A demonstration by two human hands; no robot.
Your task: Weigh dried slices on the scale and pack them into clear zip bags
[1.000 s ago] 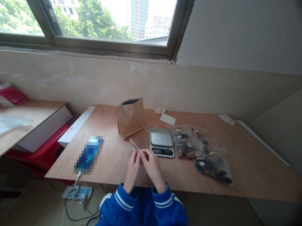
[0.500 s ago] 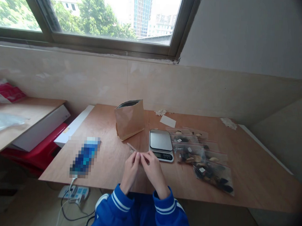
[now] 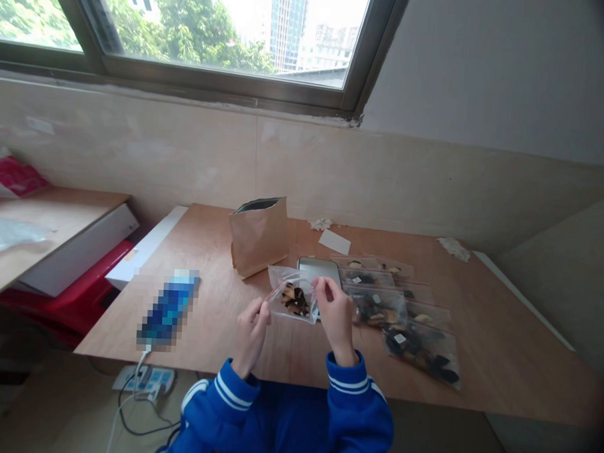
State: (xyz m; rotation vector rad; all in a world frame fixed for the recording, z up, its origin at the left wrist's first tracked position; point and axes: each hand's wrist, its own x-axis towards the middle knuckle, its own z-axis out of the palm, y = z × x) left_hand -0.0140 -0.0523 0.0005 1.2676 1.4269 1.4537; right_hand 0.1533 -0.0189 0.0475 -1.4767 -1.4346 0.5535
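Observation:
A small clear zip bag (image 3: 294,311) with brown dried pieces, perhaps mushroom slices, hangs between my hands above the table. My left hand (image 3: 252,328) pinches its left edge, where a reddish zip strip shows. My right hand (image 3: 335,311) has its fingers closed on the bag's right side. Behind the bag is a kitchen scale (image 3: 320,270), its display mostly covered by the bag and my right hand. To the right lie several filled zip bags (image 3: 421,355) holding dark and tan dried pieces with small white labels.
A brown paper pouch (image 3: 259,241) stands with its top open behind the bag. A white card (image 3: 335,241) lies near the wall. At left, a blurred-out phone (image 3: 169,311) is plugged into a cable running to a power strip (image 3: 145,380) below the table edge.
My hands were together low over the table, with the bag seen nearly edge-on. They have moved apart and up, and the bag now spreads between them with its contents showing.

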